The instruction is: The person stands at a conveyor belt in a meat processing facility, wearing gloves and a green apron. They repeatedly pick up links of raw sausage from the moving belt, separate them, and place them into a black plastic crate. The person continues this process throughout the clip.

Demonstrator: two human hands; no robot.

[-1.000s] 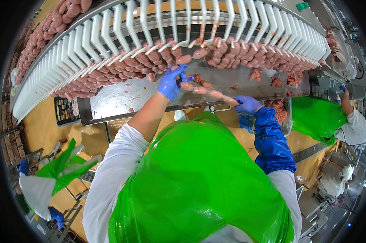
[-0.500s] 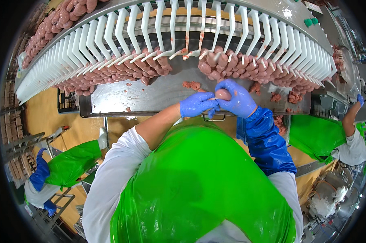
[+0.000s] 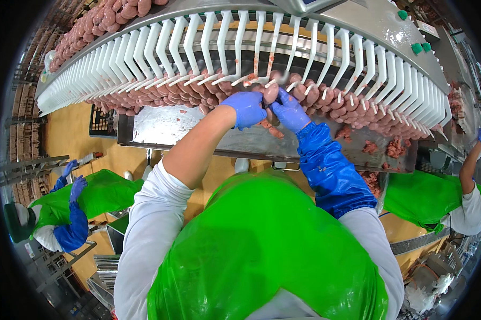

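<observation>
My left hand (image 3: 244, 109), in a blue glove, is closed at the row of white hooks (image 3: 223, 45), its fingertips beside a plump pink sausage (image 3: 271, 95). From the other side my right hand (image 3: 290, 110), gloved and blue-sleeved, pinches at the same sausage, which stands up between both hands. The fingertips partly hide how each hand grips it. Linked sausages (image 3: 160, 95) hang in loops from the hooks on the left, and more linked sausages (image 3: 352, 113) hang on the right. A strip of ground meat (image 3: 272, 129) dangles or lies just below my hands.
Under the hooks runs a metal tray (image 3: 160, 128) with lumps of ground meat (image 3: 396, 148) at its right. More sausages (image 3: 86, 34) lie at the upper left. Co-workers in green aprons stand at left (image 3: 99, 194) and right (image 3: 421, 197). A black crate (image 3: 100, 121) sits beyond the tray's left end.
Both hands have moved up and slightly left, from over the tray to the hooks, bringing the sausage with them. The left co-worker's hands have come up.
</observation>
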